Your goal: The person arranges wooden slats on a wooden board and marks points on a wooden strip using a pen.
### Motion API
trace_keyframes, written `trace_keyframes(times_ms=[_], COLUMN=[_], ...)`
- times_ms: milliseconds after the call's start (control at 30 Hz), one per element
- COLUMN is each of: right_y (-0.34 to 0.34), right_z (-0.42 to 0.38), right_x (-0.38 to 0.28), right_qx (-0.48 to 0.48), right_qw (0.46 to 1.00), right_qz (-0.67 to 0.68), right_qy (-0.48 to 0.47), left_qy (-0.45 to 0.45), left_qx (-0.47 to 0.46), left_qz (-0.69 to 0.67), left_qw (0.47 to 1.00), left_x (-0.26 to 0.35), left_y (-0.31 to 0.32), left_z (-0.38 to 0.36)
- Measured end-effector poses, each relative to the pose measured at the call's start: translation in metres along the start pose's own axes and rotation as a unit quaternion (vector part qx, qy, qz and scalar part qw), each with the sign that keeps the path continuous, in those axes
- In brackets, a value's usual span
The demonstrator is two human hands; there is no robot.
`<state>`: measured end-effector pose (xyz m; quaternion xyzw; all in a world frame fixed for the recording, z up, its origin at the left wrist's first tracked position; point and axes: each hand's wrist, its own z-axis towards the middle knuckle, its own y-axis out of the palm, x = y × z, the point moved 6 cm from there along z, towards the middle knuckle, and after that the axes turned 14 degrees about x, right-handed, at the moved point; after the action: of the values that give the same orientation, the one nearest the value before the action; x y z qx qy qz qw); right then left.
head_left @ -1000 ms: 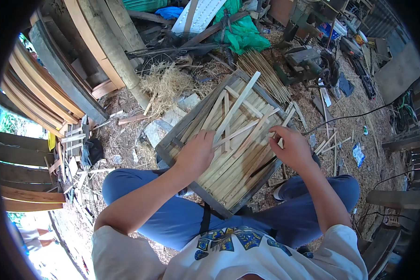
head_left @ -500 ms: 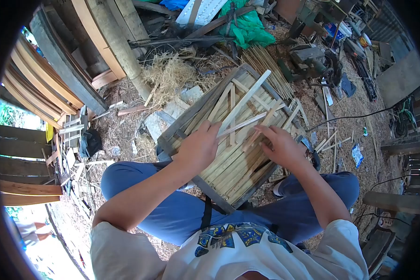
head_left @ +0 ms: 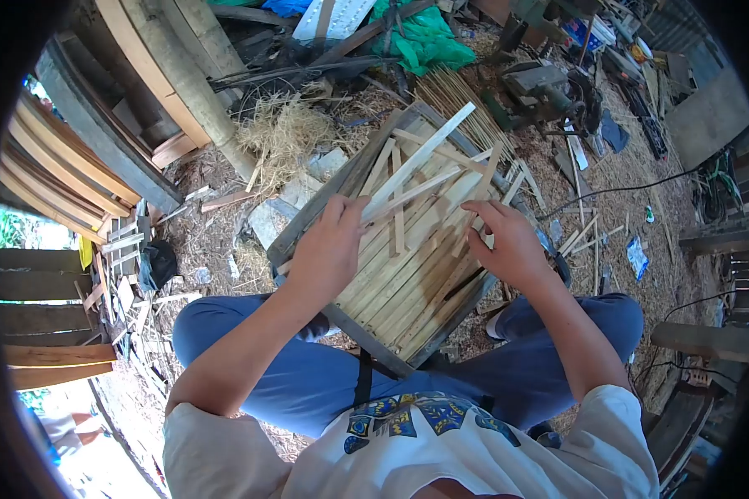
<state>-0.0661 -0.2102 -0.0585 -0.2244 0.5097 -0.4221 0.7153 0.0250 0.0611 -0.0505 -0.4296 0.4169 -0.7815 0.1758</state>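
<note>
My left hand (head_left: 329, 249) is closed around the lower ends of pale wooden strips (head_left: 420, 158), which slant up and to the right over a low slatted wooden table (head_left: 383, 312). Opposite it, my right hand (head_left: 508, 241) hovers over the table's right part, thumb and forefinger apart. Its fingertips are right by a narrow wooden strip (head_left: 493, 166) that runs down beneath them. More loose strips (head_left: 398, 200) lie crossed over the slats between the hands. A dark frame (head_left: 354, 337) edges the table, which stands between my knees.
Behind the table lie a bundle of thin sticks (head_left: 458, 96), a heap of shavings (head_left: 283, 133) and a green plastic sheet (head_left: 424, 41). A dark machine (head_left: 549, 91) stands at the back right. Curved timbers (head_left: 116, 125) lean at the left. A black cable (head_left: 624, 190) crosses the littered ground.
My left hand has moved left with its strips. My right hand has drawn apart from them, its fingers spreading, and the strip beneath it now lies across the slats. The whole view has shifted slightly.
</note>
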Motion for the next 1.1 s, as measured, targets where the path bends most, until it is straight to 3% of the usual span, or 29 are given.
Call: trace_keyframes(times_ms=[300, 400, 600, 700, 800, 900, 1000, 1100], right_y=[0.004, 0.003, 0.013, 0.016, 0.010, 0.007, 0.000, -0.001], right_z=[-0.008, -0.006, -0.007, -0.006, 0.001, 0.004, 0.004, 0.001], right_x=[0.001, -0.008, 0.001, 0.000, -0.010, -0.005, 0.005, 0.024], right_qx=[-0.097, -0.069, -0.067, -0.068, -0.092, -0.117, -0.036, -0.007], right_qw=[0.994, 0.997, 0.998, 0.997, 0.994, 0.992, 0.999, 0.999], right_qz=[-0.016, -0.030, -0.002, 0.039, 0.046, -0.001, -0.021, -0.022], right_qy=[0.053, 0.017, -0.004, -0.004, 0.032, 0.040, 0.005, 0.034], left_qy=[-0.026, 0.036, -0.023, -0.021, 0.009, 0.020, -0.023, -0.007], left_qx=[-0.044, -0.012, -0.047, -0.055, -0.003, -0.012, -0.046, -0.055], left_qz=[0.008, 0.022, -0.017, 0.002, 0.011, 0.015, 0.011, 0.010], left_qw=[0.999, 0.999, 0.998, 0.998, 1.000, 1.000, 0.999, 0.998], left_x=[-0.009, -0.011, -0.018, -0.012, -0.004, -0.007, -0.017, -0.027], left_y=[-0.002, -0.004, -0.001, 0.007, 0.013, 0.021, 0.028, 0.038], left_z=[-0.003, -0.002, 0.005, 0.006, 0.010, 0.014, 0.016, 0.013])
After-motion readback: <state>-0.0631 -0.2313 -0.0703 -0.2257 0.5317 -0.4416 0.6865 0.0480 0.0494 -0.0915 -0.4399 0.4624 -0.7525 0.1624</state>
